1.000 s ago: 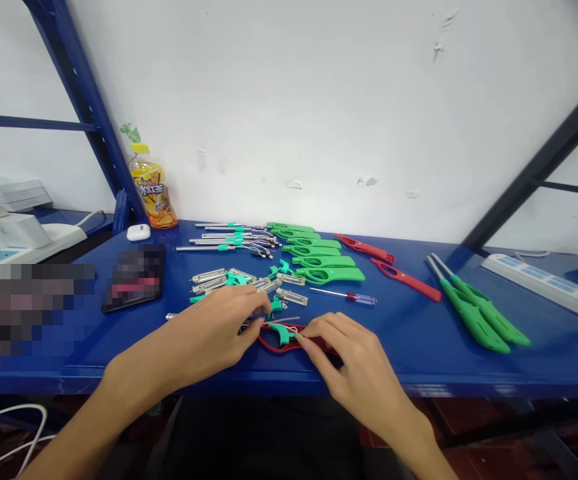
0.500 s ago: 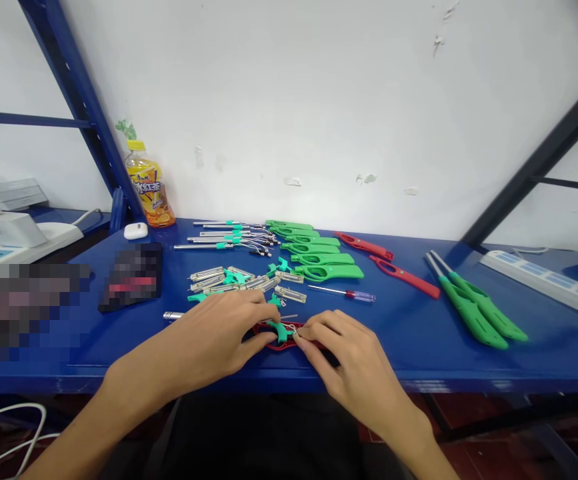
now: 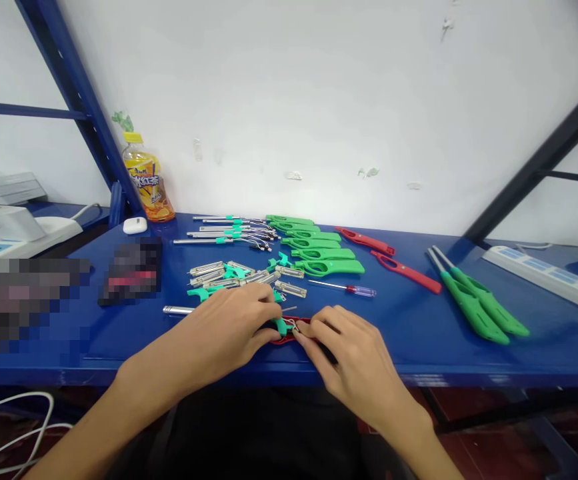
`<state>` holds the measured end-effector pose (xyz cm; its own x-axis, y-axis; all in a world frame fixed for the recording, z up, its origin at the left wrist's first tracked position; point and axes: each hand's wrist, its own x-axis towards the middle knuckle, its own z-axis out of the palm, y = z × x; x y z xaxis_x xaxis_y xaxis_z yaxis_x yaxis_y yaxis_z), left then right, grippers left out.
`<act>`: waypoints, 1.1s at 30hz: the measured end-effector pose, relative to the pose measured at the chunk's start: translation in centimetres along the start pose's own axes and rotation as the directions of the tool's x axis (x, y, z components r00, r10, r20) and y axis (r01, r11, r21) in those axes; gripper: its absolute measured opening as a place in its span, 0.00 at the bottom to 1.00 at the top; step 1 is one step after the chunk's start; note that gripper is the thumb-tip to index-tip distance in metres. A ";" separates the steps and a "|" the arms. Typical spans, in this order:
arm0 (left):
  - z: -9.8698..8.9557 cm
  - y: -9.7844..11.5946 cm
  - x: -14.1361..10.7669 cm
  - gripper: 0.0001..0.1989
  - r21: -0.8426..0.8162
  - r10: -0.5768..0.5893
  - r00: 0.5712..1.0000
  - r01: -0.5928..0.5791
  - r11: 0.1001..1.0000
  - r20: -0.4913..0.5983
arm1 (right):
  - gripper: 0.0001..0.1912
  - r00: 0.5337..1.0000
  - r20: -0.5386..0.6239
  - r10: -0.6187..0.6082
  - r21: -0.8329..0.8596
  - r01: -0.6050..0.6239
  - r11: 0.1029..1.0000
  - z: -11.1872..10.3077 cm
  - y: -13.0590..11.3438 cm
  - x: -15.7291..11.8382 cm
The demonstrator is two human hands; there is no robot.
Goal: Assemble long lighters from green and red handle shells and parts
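Note:
At the table's front edge lies a red lighter handle half (image 3: 285, 341), mostly covered by my fingers. Inside it sits a teal trigger piece (image 3: 282, 327), with thin white wires (image 3: 292, 324) looping out to its right. My left hand (image 3: 236, 320) pinches the trigger piece between thumb and fingers. My right hand (image 3: 351, 343) has thumb and fingertips pressed together on the wires at the handle's right part. A silver lighter tube (image 3: 177, 310) sticks out left from behind my left hand. Just beyond lie several clear fuel tanks (image 3: 290, 289) and teal triggers (image 3: 200, 293).
Behind are wired metal tubes (image 3: 196, 242), green handle halves (image 3: 333, 267) and red handle halves (image 3: 409, 272). A screwdriver (image 3: 361, 291) lies right of the tanks. Two green lighters (image 3: 473, 310) and a power strip (image 3: 543, 277) are at right; a drink bottle (image 3: 149, 187) stands back left.
My left fingers have shifted slightly right over the trigger piece, covering more of it and the handle. My right hand stays nearly in place at the wires. The view has tilted slightly.

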<state>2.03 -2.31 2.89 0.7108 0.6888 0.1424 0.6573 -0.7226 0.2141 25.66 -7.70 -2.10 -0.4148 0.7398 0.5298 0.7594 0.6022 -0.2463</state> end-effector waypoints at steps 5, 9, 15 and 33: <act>0.3 0.1 -0.1 0.07 0.013 0.012 1.000 -0.012 1.000 -0.014 | 0.09 0.999 0.025 0.030 0.026 -0.031 0.999 0.0 0.0 0.1; 0.1 -0.2 -0.3 0.08 -0.003 0.013 1.000 -0.013 1.000 -0.001 | 0.07 0.999 -0.003 0.033 0.040 -0.033 0.999 0.1 -0.1 0.2; 0.1 -1.7 -0.3 0.12 0.013 0.003 1.000 -0.004 1.000 0.008 | 0.07 0.994 -0.079 0.077 0.098 -0.069 0.993 0.5 -0.2 0.1; 0.7 -1.5 0.3 0.12 0.001 -0.003 1.000 0.003 1.000 -0.003 | 0.06 0.989 -0.081 0.123 0.126 -0.113 0.986 0.6 -0.1 0.0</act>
<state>1.42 -1.09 1.88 0.7081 0.6912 0.1443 0.6598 -0.7205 0.2134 25.29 -7.51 -2.57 -0.2760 0.7815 0.5595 0.7323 0.5480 -0.4043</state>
